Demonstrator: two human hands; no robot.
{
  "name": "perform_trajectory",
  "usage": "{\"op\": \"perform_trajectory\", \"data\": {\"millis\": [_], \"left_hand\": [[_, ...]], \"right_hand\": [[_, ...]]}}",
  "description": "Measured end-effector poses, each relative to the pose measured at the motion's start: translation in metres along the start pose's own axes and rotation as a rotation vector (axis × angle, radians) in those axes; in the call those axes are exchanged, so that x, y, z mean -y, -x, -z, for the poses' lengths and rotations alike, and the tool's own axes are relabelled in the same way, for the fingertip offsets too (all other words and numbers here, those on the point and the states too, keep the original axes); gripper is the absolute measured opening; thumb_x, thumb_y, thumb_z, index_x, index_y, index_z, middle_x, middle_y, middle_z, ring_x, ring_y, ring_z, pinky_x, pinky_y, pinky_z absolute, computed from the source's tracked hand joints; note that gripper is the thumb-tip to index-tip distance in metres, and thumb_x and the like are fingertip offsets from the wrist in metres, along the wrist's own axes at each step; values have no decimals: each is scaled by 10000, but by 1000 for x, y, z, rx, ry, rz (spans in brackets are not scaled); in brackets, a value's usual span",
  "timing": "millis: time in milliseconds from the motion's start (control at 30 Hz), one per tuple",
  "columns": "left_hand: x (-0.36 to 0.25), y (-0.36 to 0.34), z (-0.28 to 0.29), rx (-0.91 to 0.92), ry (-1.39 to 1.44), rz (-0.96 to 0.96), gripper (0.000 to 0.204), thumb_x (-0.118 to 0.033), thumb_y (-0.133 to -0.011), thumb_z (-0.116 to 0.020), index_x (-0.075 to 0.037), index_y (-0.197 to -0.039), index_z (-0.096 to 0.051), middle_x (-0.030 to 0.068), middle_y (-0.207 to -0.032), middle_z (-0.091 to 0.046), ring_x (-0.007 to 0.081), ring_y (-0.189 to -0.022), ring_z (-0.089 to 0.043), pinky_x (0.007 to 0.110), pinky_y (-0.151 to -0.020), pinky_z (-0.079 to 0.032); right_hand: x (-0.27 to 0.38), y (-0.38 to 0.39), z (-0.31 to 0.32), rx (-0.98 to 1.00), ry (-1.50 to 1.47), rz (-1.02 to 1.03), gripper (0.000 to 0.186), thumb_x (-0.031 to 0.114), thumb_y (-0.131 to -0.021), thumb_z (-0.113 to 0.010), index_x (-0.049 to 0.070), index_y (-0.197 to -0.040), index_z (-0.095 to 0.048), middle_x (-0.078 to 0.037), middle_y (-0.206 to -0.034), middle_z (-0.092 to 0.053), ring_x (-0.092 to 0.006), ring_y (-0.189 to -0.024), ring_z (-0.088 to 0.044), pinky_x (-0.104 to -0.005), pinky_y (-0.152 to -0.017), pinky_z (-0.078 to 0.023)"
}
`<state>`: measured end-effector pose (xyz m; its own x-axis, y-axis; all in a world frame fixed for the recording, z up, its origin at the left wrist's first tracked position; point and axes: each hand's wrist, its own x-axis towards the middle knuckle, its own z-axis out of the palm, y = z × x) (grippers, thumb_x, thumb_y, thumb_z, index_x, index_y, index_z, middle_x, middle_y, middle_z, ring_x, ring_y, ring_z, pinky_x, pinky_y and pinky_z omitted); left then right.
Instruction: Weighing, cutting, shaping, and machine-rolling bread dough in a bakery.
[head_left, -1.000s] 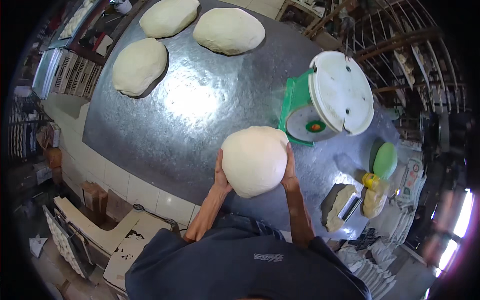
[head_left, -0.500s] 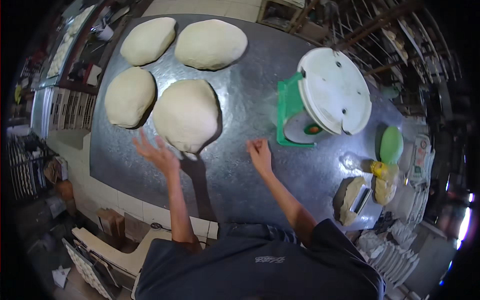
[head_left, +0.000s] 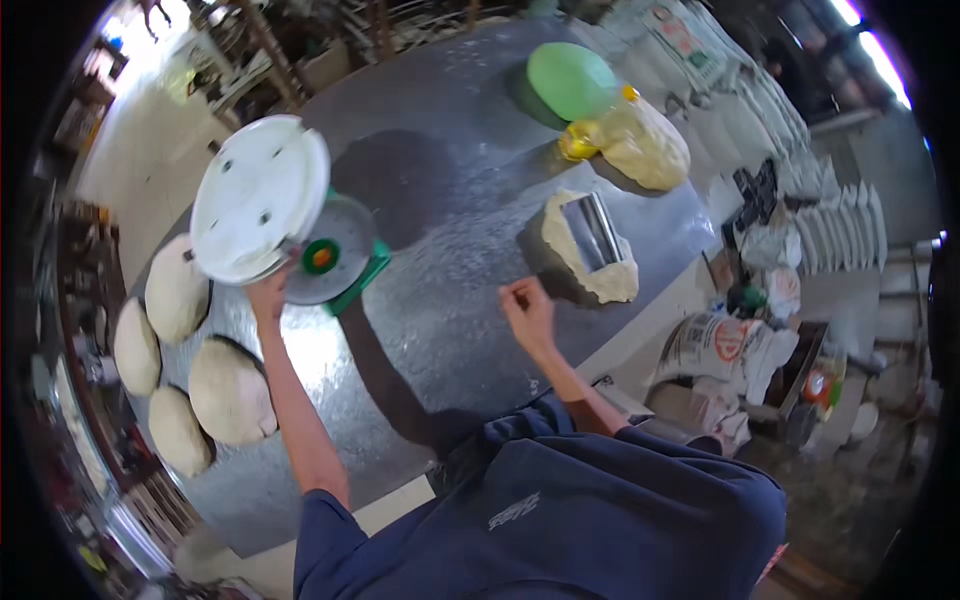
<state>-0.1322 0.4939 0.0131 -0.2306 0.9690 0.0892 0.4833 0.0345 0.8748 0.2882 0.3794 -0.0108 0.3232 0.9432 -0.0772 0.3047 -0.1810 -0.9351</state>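
My left hand [head_left: 268, 295] is at the near rim of a white round lid-like tray [head_left: 250, 195], which tops a green dial scale [head_left: 372, 275]. Its fingers seem to grip that rim, though the tray and scale partly hide them. Over the middle of the table hangs my right hand [head_left: 530, 315], fingers loosely curled with nothing visible in them. To its right, a metal dough scraper [head_left: 595, 232] lies on a flat, rough-edged piece of dough [head_left: 612, 285]. Several large dough balls [head_left: 230, 390] rest at the left, beyond my left forearm.
A light green oval object [head_left: 572, 82] sits on the metal table [head_left: 450, 370] at the far right. Beside it lies a clear bag with pale contents [head_left: 645, 145] and a yellow end. White sacks [head_left: 715, 345] and stacked bags are to the right. Shelving lines the left.
The view has swung right, putting the dough balls and scale farther left. My left hand has gone from beside the dough to the scale's tray rim. My right hand stays loosely curled.
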Motion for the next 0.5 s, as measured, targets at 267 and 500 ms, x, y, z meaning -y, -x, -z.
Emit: {"op": "perform_trajectory", "data": {"millis": [267,500], "left_hand": [[-73,-54,-124,-5,-33,119,383,-152,-840,-704,-8,-1186,-624,80,-1160,-646,190,-1034,-590,296,-901,-440],[-159,-102,-296,-42,-70,-184,439,-224,-810,-723,5,-1168,-613,126,-1174,-632,262,-1073,-576,338,-925,-415]], "right_hand": [[-25,-145,142,-160,681,201,554,300,-713,-795,12,-1096,-518,-162,-1077,-422,-332,-965,-436,-420,-867,-377],[-24,-149,169,285,200,203,426,229,-786,-735,2,-1068,-512,-162,-995,-535,-310,-824,-532,-372,-758,-440]]}}
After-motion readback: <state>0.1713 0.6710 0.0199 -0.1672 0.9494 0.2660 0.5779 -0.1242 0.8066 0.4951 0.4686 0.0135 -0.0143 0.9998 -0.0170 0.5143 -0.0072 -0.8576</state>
